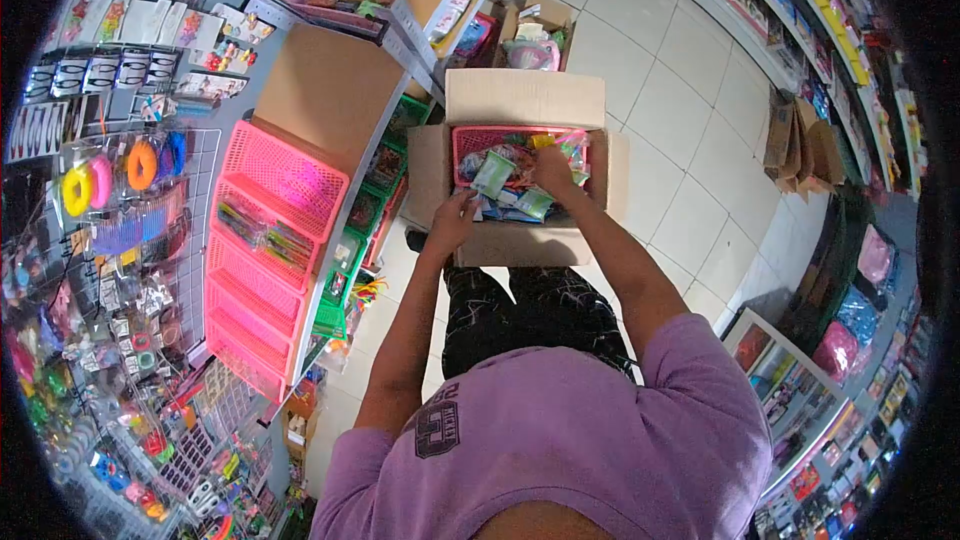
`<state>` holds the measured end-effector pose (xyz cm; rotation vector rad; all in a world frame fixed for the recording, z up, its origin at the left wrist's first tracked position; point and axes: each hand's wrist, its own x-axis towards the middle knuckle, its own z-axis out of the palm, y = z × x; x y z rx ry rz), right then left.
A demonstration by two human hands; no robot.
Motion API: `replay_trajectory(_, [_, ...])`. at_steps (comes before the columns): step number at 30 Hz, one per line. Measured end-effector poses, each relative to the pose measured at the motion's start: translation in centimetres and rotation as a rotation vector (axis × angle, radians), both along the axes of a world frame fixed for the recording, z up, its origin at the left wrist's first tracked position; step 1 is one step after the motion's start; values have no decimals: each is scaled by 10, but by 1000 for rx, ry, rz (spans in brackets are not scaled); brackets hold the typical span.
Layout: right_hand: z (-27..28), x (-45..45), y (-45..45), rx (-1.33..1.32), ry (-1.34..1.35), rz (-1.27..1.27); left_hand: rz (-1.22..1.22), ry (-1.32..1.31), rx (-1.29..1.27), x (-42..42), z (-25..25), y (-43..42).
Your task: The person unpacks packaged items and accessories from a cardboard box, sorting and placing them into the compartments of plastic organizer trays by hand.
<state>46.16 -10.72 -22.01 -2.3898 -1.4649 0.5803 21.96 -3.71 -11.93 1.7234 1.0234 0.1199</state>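
Note:
An open cardboard box [525, 98] stands in front of my legs, its flaps folded outward. Inside it is a pink plastic basket [470, 138] with several small packets in and around it. My left hand [453, 224] is at the box's near left corner, fingertips pinched at the lower edge of a green-and-white packet [492, 176]. My right hand [553, 174] reaches down into the right side of the box among the packets, its fingertips hidden. A small yellow item [542, 141] lies just beyond it. Another green packet [535, 203] lies below my right wrist.
On the left, a shelf holds pink baskets [255, 285], one containing thin colourful packs, with green baskets [345, 265] beneath. Hanging goods [130, 190] cover the left wall. Another carton [540, 25] sits beyond the box. Folded cardboard [803, 150] leans by the right shelves. Tiled floor [660, 90] runs between.

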Motion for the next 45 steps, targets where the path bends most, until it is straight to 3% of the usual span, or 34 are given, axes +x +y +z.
replay_trajectory(5, [66, 13, -17, -183, 315, -160, -21, -11, 42, -6, 0, 3])
replay_trajectory(7, [76, 14, -25, -171, 438, -193, -52, 14, 14, -5, 2, 5])
replay_trajectory(10, [86, -5, -31, -14, 915, -415, -84, 35, -10, 2, 11, 3])
replay_trajectory(14, [107, -39, -24, 66, 1077, -458, -14, -22, -106, 15, -3, -11])
replay_trajectory(15, [101, -48, -24, 87, 1102, -426, 14, -46, -142, 16, -11, -14])
replay_trajectory(18, [116, -73, -20, 67, 1191, -396, 282, -25, -637, 32, 21, -16])
replay_trajectory(19, [124, -79, -22, 48, 1222, -397, 325, -141, -679, 32, 13, -20])
replay_trajectory(21, [120, -81, -31, 114, 1024, -261, 412, -386, -762, 31, -2, -25])
replay_trajectory(25, [93, -48, -35, 71, 667, -68, 493, -384, -738, 32, -3, -23])
replay_trajectory(26, [91, -34, -38, 111, 794, -78, 483, -387, -713, 30, 7, -21])
replay_trajectory(29, [98, 2, -35, -78, 552, -165, 511, -421, -704, 26, 15, -12])
replay_trajectory(31, [62, 20, -38, -10, 306, -182, 544, -452, -715, 24, 13, -9])
replay_trajectory(34, [26, 30, -38, -90, 175, -143, 541, -457, -684, 24, 16, -5])
replay_trajectory(37, [17, 15, -29, -247, 58, 96, 485, -376, -641, 16, 10, -5])
replay_trajectory(40, [42, -12, -20, -180, 55, 177, 492, -335, -643, 11, -2, -6])
replay_trajectory(43, [25, -29, -18, -34, -213, 292, 555, -268, -595, 12, 6, -13])
replay_trajectory(45, [12, -31, -20, 97, -236, 280, 627, -287, -574, 14, 11, -18])
